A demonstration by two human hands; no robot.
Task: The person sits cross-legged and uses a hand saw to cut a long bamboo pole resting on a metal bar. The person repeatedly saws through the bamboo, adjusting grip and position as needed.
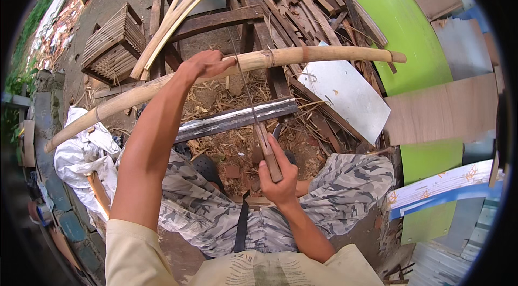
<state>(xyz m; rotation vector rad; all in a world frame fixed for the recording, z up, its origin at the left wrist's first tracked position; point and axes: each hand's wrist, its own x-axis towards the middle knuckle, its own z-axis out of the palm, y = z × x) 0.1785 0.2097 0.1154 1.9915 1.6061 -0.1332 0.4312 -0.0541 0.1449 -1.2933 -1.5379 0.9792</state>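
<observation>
A long tan bamboo pole [324, 53] with ringed joints lies crosswise in front of me, curving down to the left. My left hand [209, 65] grips it from above near its middle. In my right hand [279, 178] is the wooden handle of a handsaw [268, 157], held low in front of my lap. The thin dark blade points away from me and crosses the pole just right of my left fingers. How deep the blade sits in the pole cannot be made out.
Beyond the pole stands a dark wooden frame [216, 22] with split bamboo strips [183, 14] leaning on it. A slatted crate [114, 43] is at the left. A painted board [237, 119] lies before my knees. Scrap wood [307, 5] and flat panels [442, 108] fill the right.
</observation>
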